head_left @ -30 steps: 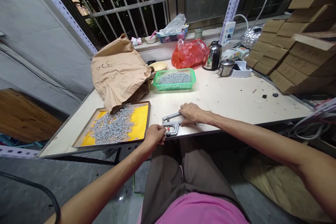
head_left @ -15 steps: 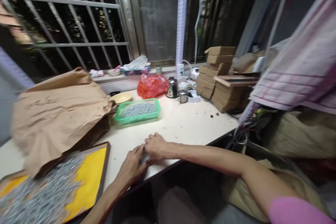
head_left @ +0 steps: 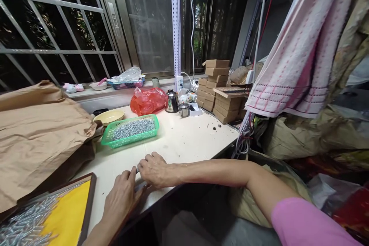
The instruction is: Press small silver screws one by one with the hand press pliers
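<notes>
At the table's front edge my left hand [head_left: 121, 192] and my right hand [head_left: 154, 171] meet, fingers bent and closed. A small grey metal piece [head_left: 137, 170] shows between their fingertips, mostly hidden, so its kind is unclear. Beneath the fingers is a greyish patch that I cannot make out. To the left, a brown-rimmed tray [head_left: 89, 200] with a yellow bottom carries a heap of thin silvery metal pins or screws [head_left: 25, 215]. Beyond my hands stands a green plastic basket [head_left: 117, 145] full of small metal pieces [head_left: 134, 127] of similar look.
Brown paper [head_left: 43, 130] overhangs the tray. Behind the basket are a cream bowl [head_left: 109, 117], a red plastic bag [head_left: 148, 100], a dark kettle [head_left: 172, 102] and a metal cup [head_left: 183, 110]. Cardboard boxes [head_left: 227, 103] are stacked at the back right, near a hanging towel [head_left: 288, 65].
The view has swung right, so the table and its things appear further left. My hands stay together at the table edge, with the fingertips slightly further apart.
</notes>
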A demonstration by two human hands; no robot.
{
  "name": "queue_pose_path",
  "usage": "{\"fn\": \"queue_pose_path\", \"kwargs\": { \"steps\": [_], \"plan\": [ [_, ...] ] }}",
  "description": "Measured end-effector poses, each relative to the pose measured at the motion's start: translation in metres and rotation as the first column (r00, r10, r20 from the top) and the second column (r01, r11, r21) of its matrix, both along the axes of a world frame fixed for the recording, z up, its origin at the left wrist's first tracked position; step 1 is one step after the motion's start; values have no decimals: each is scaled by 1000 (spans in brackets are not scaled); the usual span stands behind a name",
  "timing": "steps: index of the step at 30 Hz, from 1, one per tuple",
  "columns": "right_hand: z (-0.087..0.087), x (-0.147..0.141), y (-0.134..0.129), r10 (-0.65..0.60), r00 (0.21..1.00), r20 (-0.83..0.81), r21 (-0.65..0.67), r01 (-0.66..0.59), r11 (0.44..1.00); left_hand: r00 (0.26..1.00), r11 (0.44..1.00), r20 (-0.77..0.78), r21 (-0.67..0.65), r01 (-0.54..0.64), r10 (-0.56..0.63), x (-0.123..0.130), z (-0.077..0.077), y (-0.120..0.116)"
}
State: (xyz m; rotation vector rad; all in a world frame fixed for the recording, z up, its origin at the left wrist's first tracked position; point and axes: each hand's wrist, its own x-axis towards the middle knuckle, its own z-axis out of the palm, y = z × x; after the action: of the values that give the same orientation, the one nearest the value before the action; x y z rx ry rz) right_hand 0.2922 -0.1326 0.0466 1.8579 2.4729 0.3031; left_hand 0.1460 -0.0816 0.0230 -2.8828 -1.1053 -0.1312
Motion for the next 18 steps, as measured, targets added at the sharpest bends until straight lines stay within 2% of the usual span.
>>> {"fn": "queue_pose_path", "kwargs": {
  "steps": [3,6,14,18],
  "plan": [
    [-2,-7,0,95,995,43,96,-98,990,998,997,-38,71,-40,42,-3,13,-11],
    [-2,-12,-4,119,991,62,71,-124,990,998,996,-33,70,-48,50,-5,18,-20],
    [-19,-19,-13,12,999,36,-100,-8,995,997,994,-57,-89,-55,50,-4,12,-24],
    [-23,-10,-10,-69,997,-29,-130,65,989,997,993,-74,-116,-37,29,1,8,-17]
  ]
}}
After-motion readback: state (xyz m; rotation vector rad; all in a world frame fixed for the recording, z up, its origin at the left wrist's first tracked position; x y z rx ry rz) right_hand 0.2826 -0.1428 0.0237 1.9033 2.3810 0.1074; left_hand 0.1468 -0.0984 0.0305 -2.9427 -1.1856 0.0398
